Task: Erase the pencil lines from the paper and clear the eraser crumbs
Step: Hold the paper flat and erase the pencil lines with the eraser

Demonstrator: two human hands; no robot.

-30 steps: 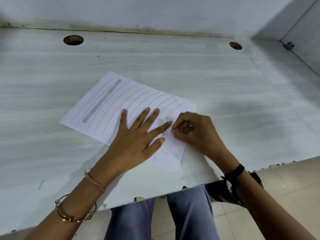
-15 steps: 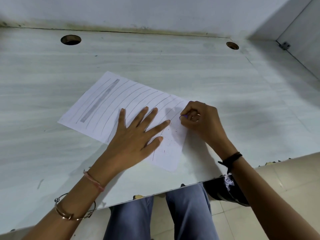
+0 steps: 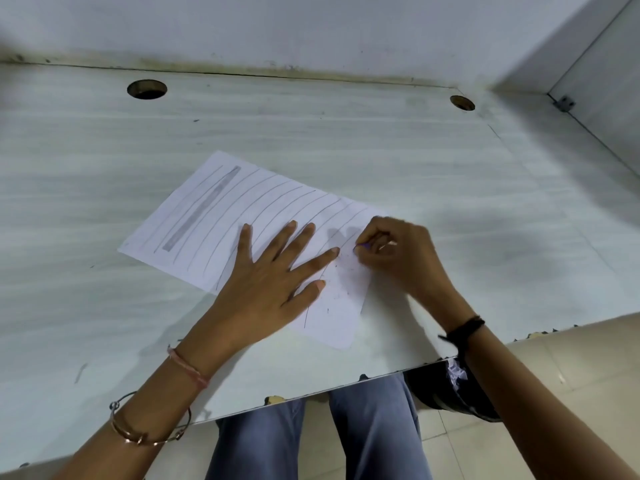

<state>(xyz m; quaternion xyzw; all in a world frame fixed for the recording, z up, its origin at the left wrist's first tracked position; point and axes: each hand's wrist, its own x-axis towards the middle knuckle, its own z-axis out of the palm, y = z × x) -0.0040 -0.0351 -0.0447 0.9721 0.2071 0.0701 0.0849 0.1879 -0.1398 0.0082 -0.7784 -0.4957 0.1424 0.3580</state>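
One pale desk point(image 3: 381, 150) fills most of the view, with two round holes point(image 3: 147, 89) near its far edge. On its middle lies the paper point(image 3: 214, 216), a white sheet set at a slant, its near corner close to the desk's front edge. The left hand point(image 3: 270, 275) rests flat on the right half of the sheet, its fingers point(image 3: 298, 237) straight and spread, pressing it down. The right hand point(image 3: 398, 254) sits just beside it at the sheet's right edge, fingers curled and pinching a small purple eraser point(image 3: 362, 244) whose tip meets the paper near the left index fingertip. A grey shaded bar point(image 3: 202, 209) runs along the sheet's left end. Curved pencil lines point(image 3: 263, 202) cross the rest, with only short remnants near the right hand. Dark eraser crumbs point(image 3: 341, 271) speckle the paper below the eraser.
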